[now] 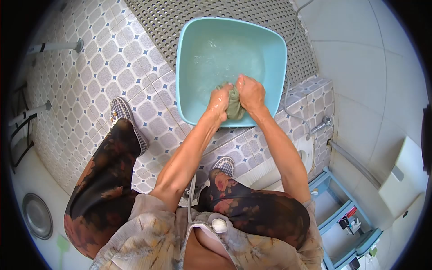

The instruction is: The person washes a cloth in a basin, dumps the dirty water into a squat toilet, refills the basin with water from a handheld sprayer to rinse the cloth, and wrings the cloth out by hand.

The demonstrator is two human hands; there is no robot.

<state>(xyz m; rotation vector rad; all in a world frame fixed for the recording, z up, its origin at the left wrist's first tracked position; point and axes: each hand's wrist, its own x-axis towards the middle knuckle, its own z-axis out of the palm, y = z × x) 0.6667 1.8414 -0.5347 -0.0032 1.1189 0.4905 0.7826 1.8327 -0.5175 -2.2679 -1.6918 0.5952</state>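
A light blue plastic basin holds water. Over its near side, a bunched green cloth hangs between my two hands. My left hand is wrapped round the cloth on its left side, wet and with fingers closed. On the other side my right hand is closed too, pressed against the cloth, its fingertips curled in. Folds of the cloth show between the hands and below them.
A perforated grey mat lies beneath the basin's far part. Patterned tiles cover the floor. At right are a metal valve with a hose, a wall pipe and a blue shelf rack. Two checkered shoes rest on the floor.
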